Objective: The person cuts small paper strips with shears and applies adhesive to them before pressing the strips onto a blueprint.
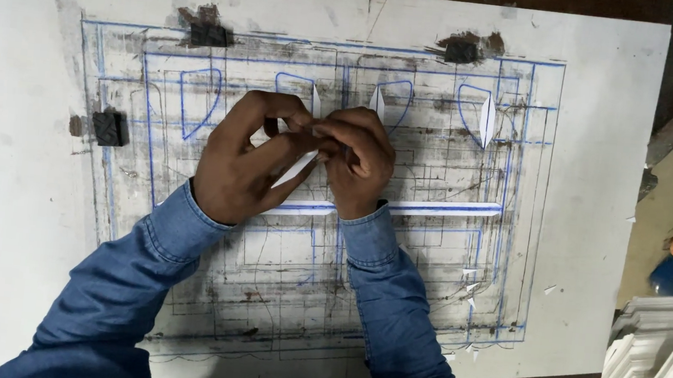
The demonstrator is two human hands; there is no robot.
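Starting at the left edge, a small black block (108,128) sits on the white board (12,141) that covers the table, with another black block (207,34) further up, near the top line of the blue and grey markings. Next comes the left hand (245,160), its blue denim sleeve (131,276) running down toward the bottom of the view; its fingers (291,145) are curled in and pinched on a narrow white paper strip (296,169). The strip lies between the two hands, its long axis slanting from lower left, where the free end pokes out under the left palm, up to the right, where it disappears into the fingertips of both hands. The right hand (362,160) presses close against the left, fingers bent and closed over the strip's upper end, so both hands share it and neither is clearly nearer. Just beyond the knuckles stand small white pointed paper pieces (378,101), upright on the blue curved outlines, and one more (487,120) further right. Below the hands a long white bar (433,207) lies level across the drawing. A third black block (461,51) sits at the upper right, and a stack of white sheets (656,376) fills the lower right corner.
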